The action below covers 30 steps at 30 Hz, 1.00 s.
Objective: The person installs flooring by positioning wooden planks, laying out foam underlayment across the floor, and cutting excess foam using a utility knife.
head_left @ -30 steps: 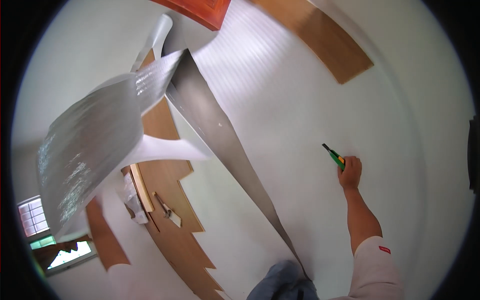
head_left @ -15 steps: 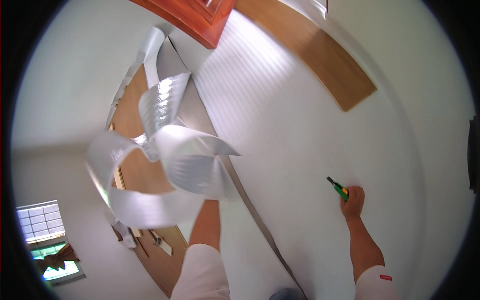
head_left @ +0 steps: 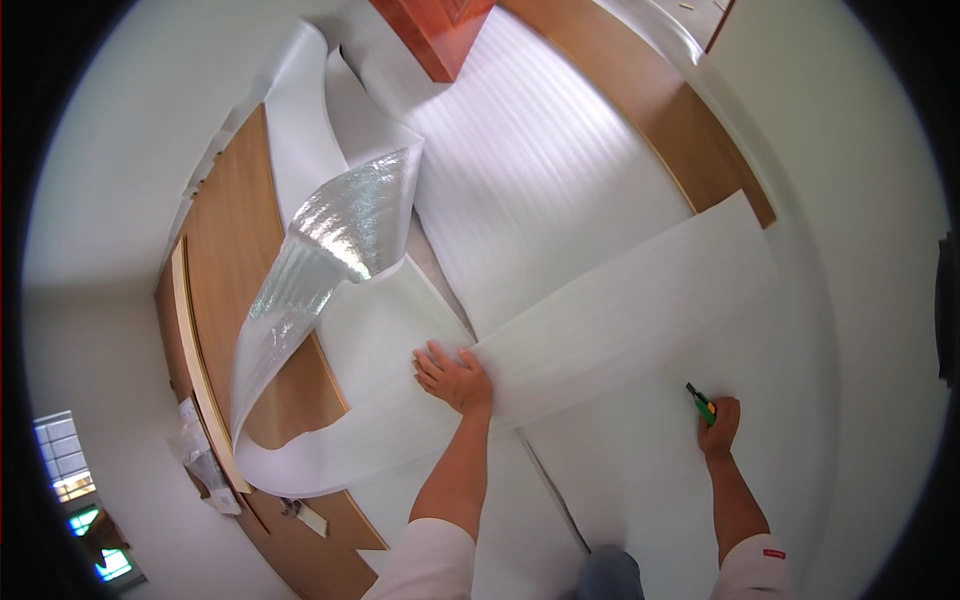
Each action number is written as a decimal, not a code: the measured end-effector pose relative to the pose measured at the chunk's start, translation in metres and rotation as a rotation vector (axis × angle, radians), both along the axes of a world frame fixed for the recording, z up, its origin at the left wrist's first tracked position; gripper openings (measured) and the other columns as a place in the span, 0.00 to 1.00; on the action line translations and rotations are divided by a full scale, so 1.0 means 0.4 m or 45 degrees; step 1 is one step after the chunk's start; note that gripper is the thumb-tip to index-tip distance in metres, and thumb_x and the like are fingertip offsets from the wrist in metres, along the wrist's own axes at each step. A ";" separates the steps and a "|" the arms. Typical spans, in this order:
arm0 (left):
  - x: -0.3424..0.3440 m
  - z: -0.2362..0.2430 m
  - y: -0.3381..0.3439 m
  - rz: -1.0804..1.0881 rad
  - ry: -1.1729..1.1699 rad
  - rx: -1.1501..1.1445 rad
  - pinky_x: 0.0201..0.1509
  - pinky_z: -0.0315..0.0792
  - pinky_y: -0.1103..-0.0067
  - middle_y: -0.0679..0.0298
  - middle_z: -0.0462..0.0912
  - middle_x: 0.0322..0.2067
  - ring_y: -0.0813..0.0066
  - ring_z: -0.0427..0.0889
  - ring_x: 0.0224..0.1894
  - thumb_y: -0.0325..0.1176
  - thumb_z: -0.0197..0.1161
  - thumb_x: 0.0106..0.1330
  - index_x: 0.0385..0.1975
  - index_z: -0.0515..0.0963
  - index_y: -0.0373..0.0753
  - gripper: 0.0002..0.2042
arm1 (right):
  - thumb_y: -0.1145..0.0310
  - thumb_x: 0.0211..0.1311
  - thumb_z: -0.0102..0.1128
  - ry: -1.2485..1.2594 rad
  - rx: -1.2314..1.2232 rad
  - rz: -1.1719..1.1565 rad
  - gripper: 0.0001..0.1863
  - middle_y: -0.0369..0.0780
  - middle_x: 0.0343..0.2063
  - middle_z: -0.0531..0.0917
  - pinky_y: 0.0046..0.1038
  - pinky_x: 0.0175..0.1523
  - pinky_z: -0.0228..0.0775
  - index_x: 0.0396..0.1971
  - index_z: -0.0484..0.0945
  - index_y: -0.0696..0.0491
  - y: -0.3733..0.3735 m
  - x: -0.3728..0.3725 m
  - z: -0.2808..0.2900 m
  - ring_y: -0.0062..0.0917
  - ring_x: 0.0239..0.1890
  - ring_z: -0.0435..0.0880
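Observation:
My left hand (head_left: 455,379) lies flat with fingers spread on a long strip of white foam underlay (head_left: 600,320). To the right that strip stretches over the floor as far as the wood planks; on the left it curls up and twists back, showing a shiny silver underside (head_left: 365,205). In my right hand (head_left: 720,427) is a green and yellow utility knife (head_left: 704,405), gripped with its dark tip pointing up and left. The knife is beside the strip, over more white underlay (head_left: 530,190) that covers the floor.
Wood planks (head_left: 230,250) lie along the left, with a long narrow trim piece (head_left: 195,350), a plastic bag (head_left: 200,455) and a tool (head_left: 305,515) on or near them. A red-brown wooden furniture piece (head_left: 440,35) stands at the far side. Planks (head_left: 700,130) also run along the right wall.
The curled strip my left hand was holding up has come down flat across the floor toward the right. My left hand has opened onto it. The knife hand shifted slightly right and down.

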<state>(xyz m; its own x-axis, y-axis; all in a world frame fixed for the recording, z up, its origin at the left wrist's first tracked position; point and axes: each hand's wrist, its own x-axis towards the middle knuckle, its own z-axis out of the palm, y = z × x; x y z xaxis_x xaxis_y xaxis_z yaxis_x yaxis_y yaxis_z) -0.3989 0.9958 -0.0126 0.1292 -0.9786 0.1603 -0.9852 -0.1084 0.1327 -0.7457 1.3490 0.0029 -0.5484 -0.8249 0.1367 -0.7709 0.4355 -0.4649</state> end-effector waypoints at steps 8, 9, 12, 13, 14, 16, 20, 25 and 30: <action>0.023 0.023 -0.015 0.012 0.022 0.069 0.78 0.44 0.50 0.43 0.55 0.73 0.43 0.51 0.76 0.41 0.53 0.71 0.70 0.62 0.32 0.30 | 0.80 0.61 0.60 -0.103 0.229 -0.170 0.07 0.46 0.37 0.74 0.39 0.47 0.67 0.36 0.71 0.59 -0.052 0.094 0.083 0.41 0.40 0.72; 0.019 0.028 -0.014 -0.004 0.038 0.066 0.78 0.44 0.49 0.42 0.55 0.73 0.41 0.51 0.76 0.41 0.53 0.71 0.70 0.61 0.32 0.30 | 0.78 0.62 0.60 -0.097 0.161 -0.267 0.07 0.46 0.37 0.73 0.38 0.46 0.67 0.36 0.71 0.59 -0.058 0.110 0.097 0.41 0.40 0.72; 0.015 0.027 0.009 -0.057 0.051 0.054 0.77 0.45 0.46 0.40 0.55 0.72 0.38 0.52 0.75 0.39 0.53 0.69 0.70 0.61 0.31 0.31 | 0.75 0.63 0.61 -0.155 -0.102 -0.232 0.07 0.46 0.35 0.73 0.37 0.43 0.67 0.35 0.71 0.58 -0.255 0.158 0.179 0.40 0.37 0.73; 0.025 0.023 -0.002 -0.064 0.043 0.022 0.77 0.45 0.46 0.40 0.55 0.72 0.38 0.52 0.75 0.39 0.53 0.69 0.70 0.61 0.31 0.31 | 0.74 0.62 0.61 -0.215 -0.250 -0.088 0.08 0.46 0.34 0.73 0.37 0.41 0.67 0.35 0.71 0.58 -0.355 0.187 0.209 0.39 0.36 0.73; 0.016 0.024 0.001 -0.046 0.052 0.056 0.76 0.46 0.45 0.40 0.55 0.72 0.37 0.53 0.75 0.39 0.53 0.68 0.70 0.61 0.31 0.31 | 0.73 0.61 0.62 -0.212 -0.374 0.012 0.08 0.45 0.31 0.73 0.37 0.38 0.67 0.34 0.71 0.57 -0.473 0.196 0.230 0.39 0.33 0.73; 0.043 0.018 0.013 -0.019 0.000 0.041 0.76 0.47 0.45 0.40 0.55 0.72 0.38 0.53 0.75 0.38 0.52 0.67 0.70 0.61 0.31 0.31 | 0.75 0.60 0.63 -0.335 -0.373 0.201 0.07 0.45 0.29 0.75 0.38 0.38 0.67 0.32 0.73 0.56 -0.750 0.228 0.253 0.42 0.34 0.74; 0.002 0.034 0.007 -0.065 0.006 0.073 0.76 0.48 0.46 0.41 0.56 0.72 0.38 0.54 0.75 0.41 0.49 0.67 0.69 0.61 0.31 0.32 | 0.79 0.51 0.67 -0.085 -0.475 0.398 0.11 0.45 0.34 0.77 0.41 0.43 0.71 0.33 0.74 0.56 -1.208 0.144 0.144 0.43 0.38 0.76; -0.002 0.024 -0.007 -0.061 0.027 0.084 0.77 0.44 0.48 0.40 0.54 0.72 0.38 0.51 0.75 0.41 0.48 0.70 0.70 0.59 0.30 0.31 | 0.75 0.49 0.70 0.042 -0.270 0.315 0.13 0.42 0.39 0.78 0.38 0.49 0.69 0.35 0.75 0.53 -1.461 0.099 0.016 0.39 0.44 0.76; 0.002 0.031 -0.015 -0.088 -0.019 0.067 0.77 0.45 0.47 0.40 0.54 0.72 0.38 0.52 0.75 0.41 0.47 0.71 0.71 0.59 0.30 0.31 | 0.73 0.50 0.71 0.068 -0.188 0.313 0.14 0.40 0.41 0.78 0.39 0.50 0.69 0.35 0.76 0.52 -1.483 0.100 0.016 0.38 0.45 0.75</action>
